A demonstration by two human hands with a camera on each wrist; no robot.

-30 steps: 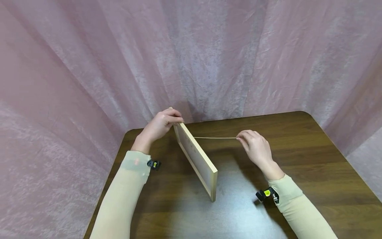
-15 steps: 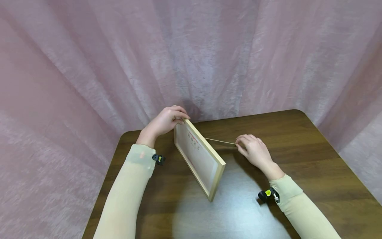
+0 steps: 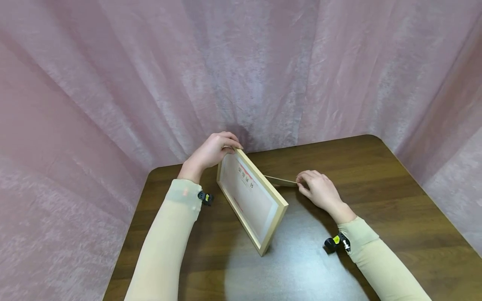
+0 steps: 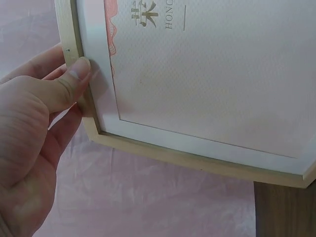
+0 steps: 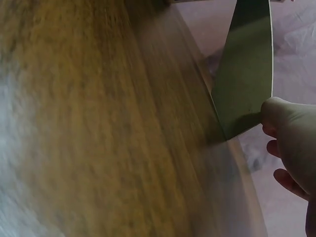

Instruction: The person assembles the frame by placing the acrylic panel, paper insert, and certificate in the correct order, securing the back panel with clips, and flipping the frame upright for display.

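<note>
A light wooden picture frame [image 3: 251, 197] stands on edge on the dark wooden table [image 3: 395, 196], tilted back, its front holding a white sheet [image 4: 212, 74] with a red strip and printed characters. My left hand [image 3: 211, 151] grips the frame's far top corner, thumb on the front rim [image 4: 74, 79]. A thin flat stand leg [image 3: 280, 181] juts from the frame's back toward the right. My right hand [image 3: 318, 190] pinches the leg's free end, which shows as a dark flat strip [image 5: 244, 69] in the right wrist view.
Pink crinkled curtain [image 3: 241, 71] hangs close behind and on both sides of the table. The table's right corner [image 3: 376, 140] is rounded. A pale light patch [image 3: 297, 267] lies on the wood near me. Small black and yellow clips sit on both sleeves.
The frame has leaned back and turned its front more toward me. My right hand has lowered the stand leg's end toward the table. My left hand keeps its grip.
</note>
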